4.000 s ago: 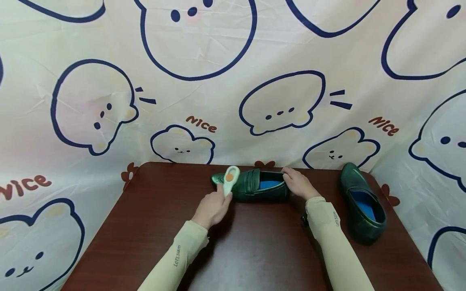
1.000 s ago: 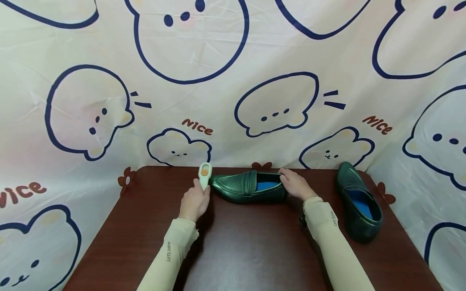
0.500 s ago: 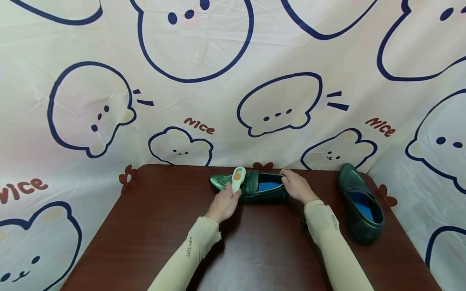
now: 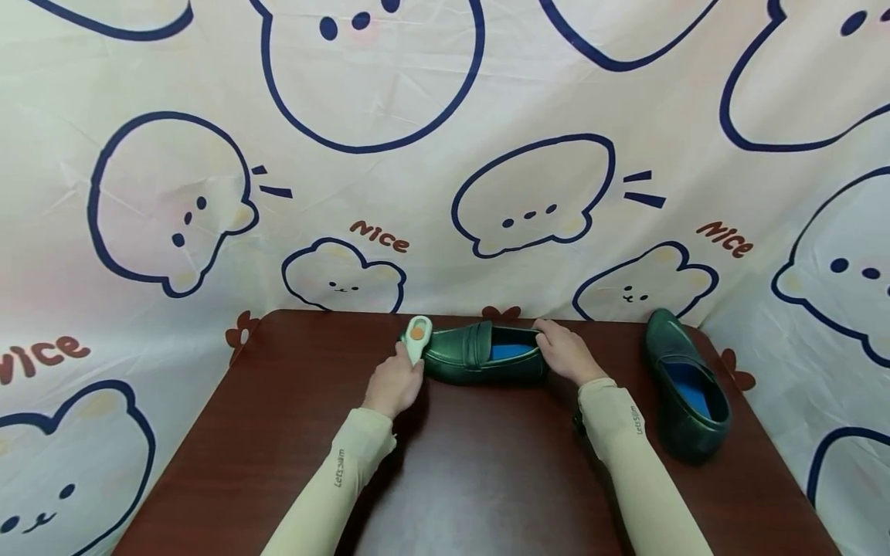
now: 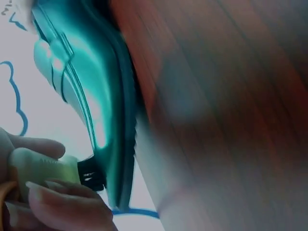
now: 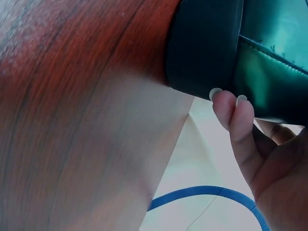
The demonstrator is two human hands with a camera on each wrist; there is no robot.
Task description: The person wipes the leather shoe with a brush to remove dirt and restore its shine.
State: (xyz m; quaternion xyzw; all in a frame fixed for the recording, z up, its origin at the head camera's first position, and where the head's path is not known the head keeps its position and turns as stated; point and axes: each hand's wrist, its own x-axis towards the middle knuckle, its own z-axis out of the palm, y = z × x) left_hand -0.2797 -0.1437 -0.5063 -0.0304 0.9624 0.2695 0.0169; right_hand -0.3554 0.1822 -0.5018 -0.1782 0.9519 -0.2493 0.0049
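My left hand (image 4: 393, 384) grips a small brush (image 4: 418, 338) with a pale green handle and an orange spot. In the left wrist view its black bristles (image 5: 91, 173) touch the toe of a dark green loafer (image 4: 452, 355). This loafer lies sideways near the table's back edge, toe to the left, with a blue insole. At its heel, my right hand (image 4: 566, 351) holds the shoe; the right wrist view shows fingertips (image 6: 243, 113) against the heel, and the thumb is partly hidden.
A matching green loafer (image 4: 684, 386) stands at the right side of the brown table (image 4: 487, 471), toe toward the back. A pale cartoon-print cloth (image 4: 417, 193) hangs close behind the table and along both sides.
The left hand and brush moved left onto the toe at one second ago, right to mid-shoe, and now back left to the toe. The right hand stays at the heel; the loafers stay put.
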